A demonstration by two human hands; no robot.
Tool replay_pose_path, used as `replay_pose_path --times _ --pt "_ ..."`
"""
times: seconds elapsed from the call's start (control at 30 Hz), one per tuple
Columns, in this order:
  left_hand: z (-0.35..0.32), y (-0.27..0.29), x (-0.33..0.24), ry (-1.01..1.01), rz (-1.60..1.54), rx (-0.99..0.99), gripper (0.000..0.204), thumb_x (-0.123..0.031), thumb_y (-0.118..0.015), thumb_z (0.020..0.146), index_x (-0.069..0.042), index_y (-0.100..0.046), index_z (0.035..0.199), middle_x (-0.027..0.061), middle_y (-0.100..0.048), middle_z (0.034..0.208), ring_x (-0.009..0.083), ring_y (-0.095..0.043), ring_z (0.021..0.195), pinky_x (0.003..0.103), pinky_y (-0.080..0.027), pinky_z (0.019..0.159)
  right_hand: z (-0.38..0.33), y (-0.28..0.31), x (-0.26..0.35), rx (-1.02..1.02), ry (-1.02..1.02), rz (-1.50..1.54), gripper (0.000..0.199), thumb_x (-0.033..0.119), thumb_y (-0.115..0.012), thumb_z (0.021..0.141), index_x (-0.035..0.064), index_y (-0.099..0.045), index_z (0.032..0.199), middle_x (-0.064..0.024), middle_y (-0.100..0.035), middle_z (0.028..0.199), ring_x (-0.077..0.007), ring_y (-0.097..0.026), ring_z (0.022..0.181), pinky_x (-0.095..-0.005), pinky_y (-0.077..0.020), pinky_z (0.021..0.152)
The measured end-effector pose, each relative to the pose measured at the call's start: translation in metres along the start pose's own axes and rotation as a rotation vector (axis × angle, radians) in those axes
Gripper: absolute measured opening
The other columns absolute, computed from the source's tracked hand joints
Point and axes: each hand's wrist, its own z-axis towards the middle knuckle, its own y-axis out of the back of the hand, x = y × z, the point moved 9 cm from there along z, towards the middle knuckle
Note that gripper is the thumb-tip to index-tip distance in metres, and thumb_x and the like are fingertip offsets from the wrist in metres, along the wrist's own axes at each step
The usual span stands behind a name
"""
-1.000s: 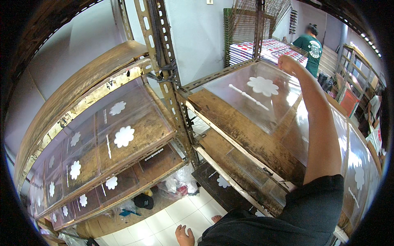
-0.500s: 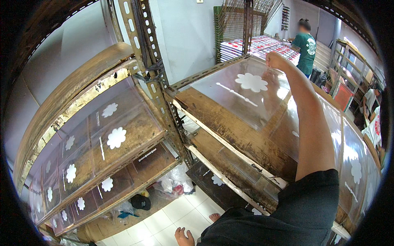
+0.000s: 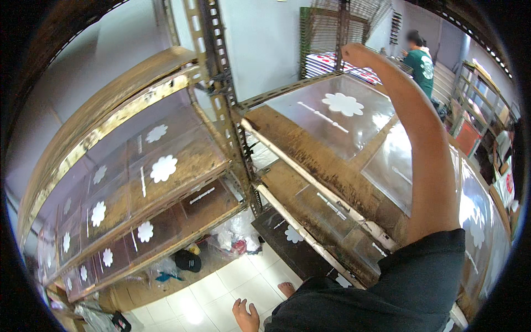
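Note:
On the upper right rack shelf lies a clear plastic sheet [image 3: 298, 108] with a white flower shape [image 3: 343, 104] and a white slim bar [image 3: 322, 117]. My right arm stretches over the shelf. My right hand [image 3: 355, 55] is raised above the sheet's far corner, beside a metal post. Its fingers look curled; what they hold, if anything, is hidden. Low near the floor, my left hand [image 3: 246, 316] hangs with its fingers apart, touching nothing. Another clear sheet [image 3: 387, 166] lies to the right, partly behind my forearm.
At left, rack shelves [image 3: 182, 182] hold several similar sheets. A perforated metal post [image 3: 221, 83] rises between the racks. Plastic bags [image 3: 235, 235] and a black cap [image 3: 188, 260] lie below. Beyond the far edge, a person in a green shirt [image 3: 421, 69] stands near wire racks [image 3: 323, 39].
My right hand has moved up and to the left, away from the sheet's far corner. The view has shifted slightly. My left hand still hangs low.

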Motion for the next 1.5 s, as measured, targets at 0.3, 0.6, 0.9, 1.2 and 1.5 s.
replay_pose_path --times 0.3,0.6,0.9,1.2,1.5 --pt "-0.062 0.089 -0.046 0.054 -0.061 -0.219 0.031 -0.017 -0.067 0.091 -0.002 -0.066 0.118 0.0182 -0.061 0.128 0.0353 -0.057 0.119 0.045 -0.046 0.103 -0.083 0.177 0.346 -0.108 0.724 0.277 0.021 0.006 -0.056 0.090 -0.0021 -0.063 0.109 -0.0221 -0.064 0.113 -0.0378 -0.060 0.109 -0.0459 -0.0463 0.097" --pt "-0.273 0.174 -0.042 0.294 0.043 -0.617 0.028 -0.018 -0.064 0.093 -0.003 -0.063 0.117 0.0141 -0.061 0.126 0.0316 -0.061 0.113 0.042 -0.049 0.098 -0.443 0.264 0.679 0.013 1.747 0.689 0.026 -0.010 -0.059 0.077 -0.0008 -0.064 0.101 -0.0198 -0.066 0.111 -0.0392 -0.064 0.107 -0.0440 -0.0509 0.092" --pt "-0.491 0.229 -0.053 0.723 0.231 -1.005 0.040 -0.011 -0.071 0.086 -0.002 -0.062 0.123 0.0189 -0.060 0.127 0.0377 -0.060 0.113 0.044 -0.049 0.097 -0.571 0.099 0.749 0.909 1.041 1.824 0.014 0.008 -0.056 0.101 -0.0008 -0.064 0.107 -0.0113 -0.067 0.107 -0.0195 -0.067 0.095 -0.0341 -0.0535 0.088" --pt "-0.599 0.355 -0.035 1.193 1.153 -0.893 0.067 -0.012 -0.070 0.080 -0.006 -0.047 0.143 0.0217 -0.043 0.148 0.0394 -0.044 0.134 0.061 -0.021 0.118 -0.687 0.051 0.743 1.246 1.111 1.620 0.016 0.009 -0.055 0.102 -0.0012 -0.064 0.110 -0.0082 -0.068 0.105 -0.0167 -0.067 0.093 -0.0301 -0.0531 0.087" --pt "-0.542 0.313 -0.001 0.950 1.024 -0.648 0.041 -0.018 -0.061 0.089 0.002 -0.059 0.125 0.0177 -0.061 0.130 0.0318 -0.056 0.120 0.062 -0.028 0.115 -0.755 0.056 0.725 1.569 1.113 1.594 0.025 0.006 -0.056 0.100 -0.0015 -0.057 0.124 -0.0141 -0.063 0.120 -0.0242 -0.066 0.106 -0.0371 -0.0533 0.096"
